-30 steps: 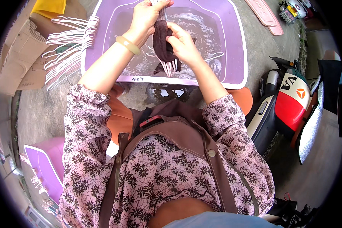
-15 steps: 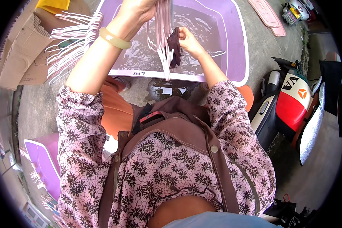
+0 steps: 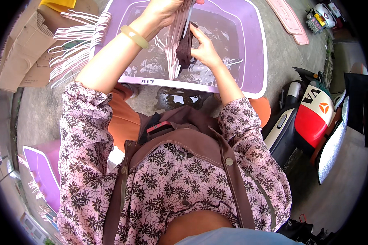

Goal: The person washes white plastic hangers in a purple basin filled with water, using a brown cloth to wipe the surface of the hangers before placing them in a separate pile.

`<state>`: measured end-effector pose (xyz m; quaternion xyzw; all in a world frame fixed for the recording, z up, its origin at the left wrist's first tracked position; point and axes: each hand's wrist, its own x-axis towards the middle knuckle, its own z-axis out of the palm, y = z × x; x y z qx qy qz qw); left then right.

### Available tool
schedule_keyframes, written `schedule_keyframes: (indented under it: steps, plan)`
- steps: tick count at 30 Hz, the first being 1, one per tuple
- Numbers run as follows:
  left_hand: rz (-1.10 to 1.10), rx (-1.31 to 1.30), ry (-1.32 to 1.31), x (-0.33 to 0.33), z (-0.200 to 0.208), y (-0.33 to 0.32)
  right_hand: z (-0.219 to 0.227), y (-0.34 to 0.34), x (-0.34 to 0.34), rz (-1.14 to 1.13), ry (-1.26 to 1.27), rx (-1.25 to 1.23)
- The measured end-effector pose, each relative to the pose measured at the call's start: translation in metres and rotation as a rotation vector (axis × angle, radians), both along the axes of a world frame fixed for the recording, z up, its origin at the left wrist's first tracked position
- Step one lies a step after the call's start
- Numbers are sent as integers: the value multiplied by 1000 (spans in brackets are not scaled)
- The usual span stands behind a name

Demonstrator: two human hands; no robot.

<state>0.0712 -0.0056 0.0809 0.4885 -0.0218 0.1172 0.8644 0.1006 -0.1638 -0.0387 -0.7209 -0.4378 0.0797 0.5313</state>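
At the top of the view my left hand point(image 3: 164, 11), with a pale bangle on its wrist, is closed around a bundle of thin whitish-pink clothes hangers point(image 3: 179, 30). The bundle hangs at a slant over a purple tub point(image 3: 252, 45) of cloudy water. My right hand point(image 3: 207, 51) grips a dark brown cloth point(image 3: 185, 51) between thumb and fingers. This cloth lies against the right side of the hangers, covering part of them. A single white hanger point(image 3: 234, 61) shows in the water, right of my right hand.
Many white hangers point(image 3: 79, 47) hang over the tub's left rim, beside cardboard boxes point(image 3: 24, 53). A second purple tub point(image 3: 41, 167) stands at lower left. To the right are a red and cream scooter point(image 3: 310, 114) and a pink plastic lid point(image 3: 288, 20). Wet concrete point(image 3: 178, 98) lies before the tub.
The lower ends of the hanger bundle have swung left and up, so it slants more. My left hand has shifted right. My right hand's grip on the cloth has changed, its fingers reaching higher.
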Motion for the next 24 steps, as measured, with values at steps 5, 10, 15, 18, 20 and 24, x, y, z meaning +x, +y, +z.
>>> schedule_keyframes:
  steps: [5, 10, 15, 18, 20, 24]
  plan:
    - [-54, -74, 22, 8, 9, -17, -8, 18, 8, 181, 600, 203]
    - [-49, -57, 14, 14, 17, -4, -28, 20, 2, 182, 455, -82]
    - [0, -56, 23, 50, -20, 10, -34, 6, -14, 159, 570, -17]
    - [77, -182, 34, 60, -39, 18, -35, 12, -20, 254, 743, 76]
    - [176, -176, 75, 58, -46, 23, -25, 17, -27, 283, 862, 68]
    - [162, -240, 114, 59, -61, 32, -32, 11, -31, 242, 886, 54]
